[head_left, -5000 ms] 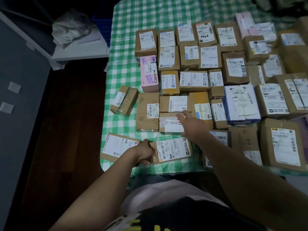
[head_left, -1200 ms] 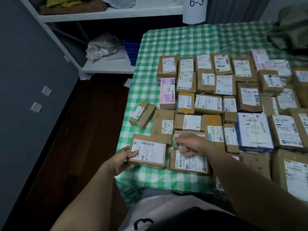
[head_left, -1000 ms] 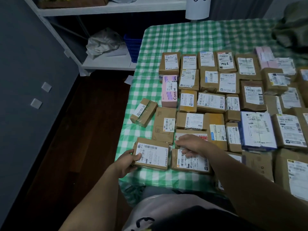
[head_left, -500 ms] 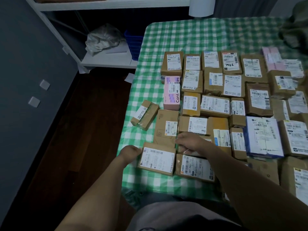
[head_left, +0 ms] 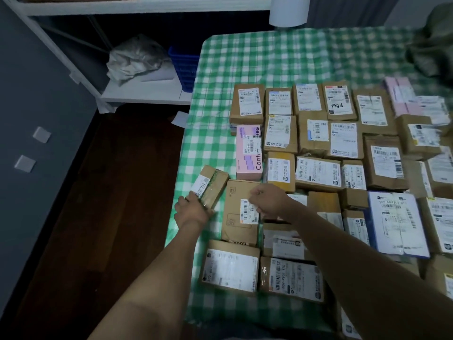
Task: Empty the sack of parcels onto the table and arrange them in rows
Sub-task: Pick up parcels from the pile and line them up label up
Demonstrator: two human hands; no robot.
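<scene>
Arranging stage, I'd say. Front row: flat kraft-cardboard parcels [head_left: 230,266] with glossy white labels, squared on green-white checked tablecloth [head_left: 210,143]. Left hand [head_left: 193,209] grips small taped brown carton [head_left: 212,185], askew, outside the grid at left edge. Right hand [head_left: 267,201] curled over tall flat brown box [head_left: 239,217]; can't tell if it's holding anything. Next: rotate carton square, slide into line near pink card box [head_left: 248,153].

both arms reach forward, bare. left hand [head_left: 193,212] palm down, fingers wrapped on near end of a small box [head_left: 213,184]. right hand [head_left: 267,201] further in, fingers curled down, grip unclear.
</scene>
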